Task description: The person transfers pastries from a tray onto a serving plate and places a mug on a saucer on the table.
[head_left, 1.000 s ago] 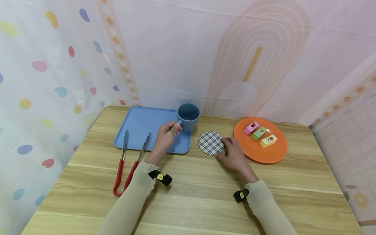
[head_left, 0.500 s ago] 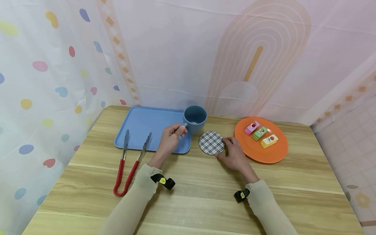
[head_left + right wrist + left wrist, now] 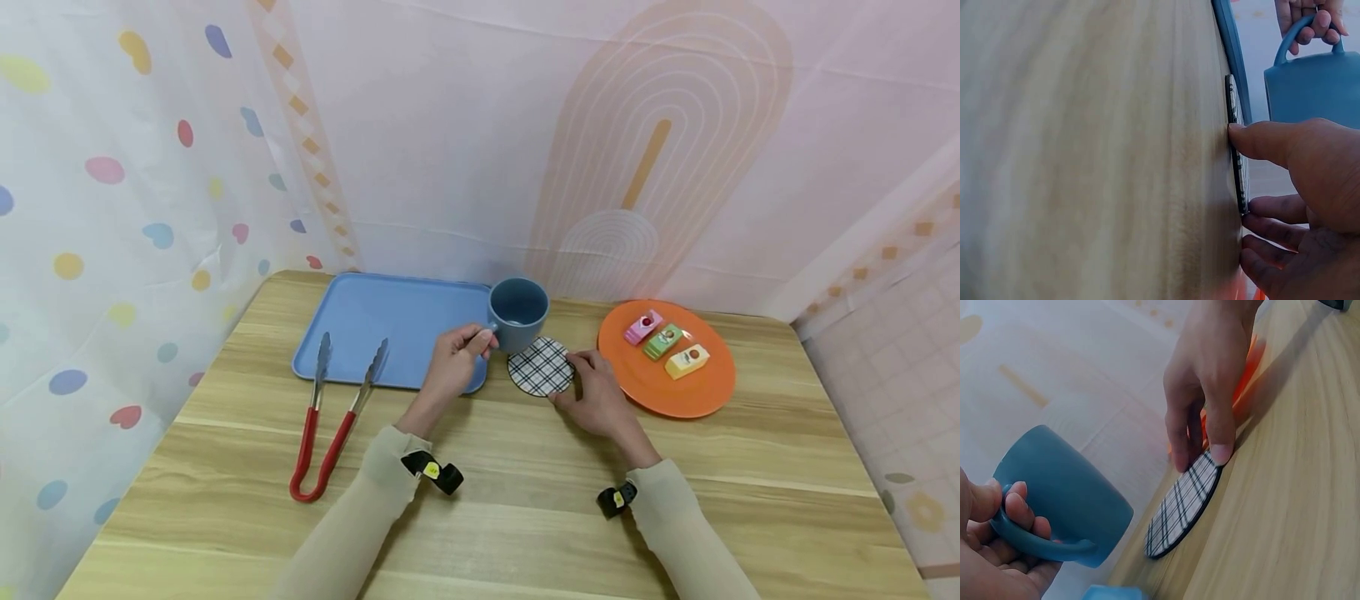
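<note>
My left hand (image 3: 455, 357) grips the handle of a blue-grey mug (image 3: 517, 315), upright and raised off the table in the wrist views. From the head, the mug overlaps the far-left edge of a round black-and-white checked coaster (image 3: 538, 371). The coaster lies flat on the wood. My right hand (image 3: 596, 396) holds the coaster's right side, thumb (image 3: 1260, 139) at the near edge and fingers at the far right edge. Light liquid or a reflection shows at the bottom inside the mug.
A blue tray (image 3: 397, 321) lies at the back left. Red-handled tongs (image 3: 327, 458) rest spread with their tips over its front edge. To the right, an orange plate (image 3: 693, 400) carries a pink, a green and a yellow small block (image 3: 687, 361). A curtain backs the table (image 3: 525, 517).
My left hand has carried the mug rightward and slightly nearer, from over the tray's right end to the coaster's far-left edge. My right hand and the coaster have stayed in place.
</note>
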Available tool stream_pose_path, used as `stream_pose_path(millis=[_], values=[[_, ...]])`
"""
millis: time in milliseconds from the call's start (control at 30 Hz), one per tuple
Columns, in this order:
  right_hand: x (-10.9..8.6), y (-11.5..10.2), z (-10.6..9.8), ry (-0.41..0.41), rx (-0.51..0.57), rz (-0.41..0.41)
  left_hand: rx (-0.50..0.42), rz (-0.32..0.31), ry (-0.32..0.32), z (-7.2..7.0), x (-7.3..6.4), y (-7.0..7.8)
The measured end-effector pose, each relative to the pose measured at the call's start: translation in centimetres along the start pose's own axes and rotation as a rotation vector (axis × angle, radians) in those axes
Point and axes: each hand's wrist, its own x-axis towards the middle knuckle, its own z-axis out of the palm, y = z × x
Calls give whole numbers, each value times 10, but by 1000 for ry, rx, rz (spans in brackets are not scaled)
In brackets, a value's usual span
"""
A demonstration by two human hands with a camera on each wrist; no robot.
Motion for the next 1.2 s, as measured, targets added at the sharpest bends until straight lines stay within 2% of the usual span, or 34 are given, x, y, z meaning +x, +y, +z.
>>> stream_pose_path(millis=[167,400,700,867,1200], values=[[0,0,0,2,-3,-9,-36,0,-3,7,0,-1],[-1,1,0,9,-5,-12,13,-3,-2,13,-2,1],[-1,-2,1,6,4,-6,-21,-22,15,21,-5,-2],[-2,-1,1,3,-6,13,-34,-36,9,26,-6,-6],[-1,-2,1,3,-36,-1,-44,-48,-10,33,-9,-9]])
